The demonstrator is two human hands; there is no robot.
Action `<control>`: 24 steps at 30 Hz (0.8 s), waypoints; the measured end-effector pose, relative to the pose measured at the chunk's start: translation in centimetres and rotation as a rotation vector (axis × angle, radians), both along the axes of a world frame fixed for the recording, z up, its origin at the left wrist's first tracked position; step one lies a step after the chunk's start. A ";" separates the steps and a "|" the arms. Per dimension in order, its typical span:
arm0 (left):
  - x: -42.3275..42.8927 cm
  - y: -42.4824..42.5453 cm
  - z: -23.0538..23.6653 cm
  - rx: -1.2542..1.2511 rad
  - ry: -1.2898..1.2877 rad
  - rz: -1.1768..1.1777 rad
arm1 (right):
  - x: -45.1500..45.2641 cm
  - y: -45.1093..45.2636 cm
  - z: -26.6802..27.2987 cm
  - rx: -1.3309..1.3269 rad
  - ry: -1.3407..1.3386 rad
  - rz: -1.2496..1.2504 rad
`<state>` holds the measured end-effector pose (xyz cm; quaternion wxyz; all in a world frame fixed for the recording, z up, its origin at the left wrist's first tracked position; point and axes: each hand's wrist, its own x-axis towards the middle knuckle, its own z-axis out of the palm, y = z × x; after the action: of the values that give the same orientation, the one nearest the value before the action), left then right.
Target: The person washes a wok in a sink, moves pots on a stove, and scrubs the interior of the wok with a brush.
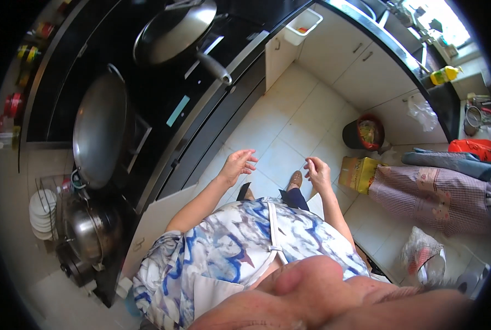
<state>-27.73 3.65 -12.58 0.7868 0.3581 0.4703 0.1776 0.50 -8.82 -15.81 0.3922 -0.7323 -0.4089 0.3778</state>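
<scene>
My left hand is raised over the tiled floor with its fingers apart, holding nothing, a little to the right of the stove's front edge. My right hand hovers above the floor near my shoe, its fingers loosely curled and apart, and nothing shows in it. On the black cooktop at the left are a large wok and, farther up, a frying pan with a lid-like shiny surface and a grey handle. Neither hand touches them.
A stainless steel pot and stacked white dishes are at lower left. White cabinets line the far side, with a white plastic bin. A lined trash bin, a yellow box and a hanging checked apron are at right.
</scene>
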 end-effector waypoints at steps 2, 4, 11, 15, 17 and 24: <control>2.7 1.4 1.4 0.029 -0.035 -0.005 | 3.4 -1.2 1.2 0.006 0.007 -0.075; 5.8 2.6 2.1 0.038 -0.057 0.028 | 7.6 -1.4 3.1 -0.020 0.050 -0.151; 18.4 6.5 3.3 0.008 -0.014 0.222 | 25.7 5.0 5.7 0.099 0.000 -0.229; 29.2 9.6 6.0 -0.008 -0.045 0.173 | 31.3 13.9 7.9 0.164 -0.070 -0.010; 34.1 11.9 6.6 0.039 -0.098 0.147 | 31.8 17.9 9.5 0.239 -0.065 0.136; 46.3 24.4 8.3 0.215 -0.170 -0.089 | 36.8 29.0 11.4 0.360 -0.117 0.239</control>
<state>18.55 28.09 -4.24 0.7880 0.4444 0.3638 0.2218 37.25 20.19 -4.42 0.4449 -0.6174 -0.5756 0.2994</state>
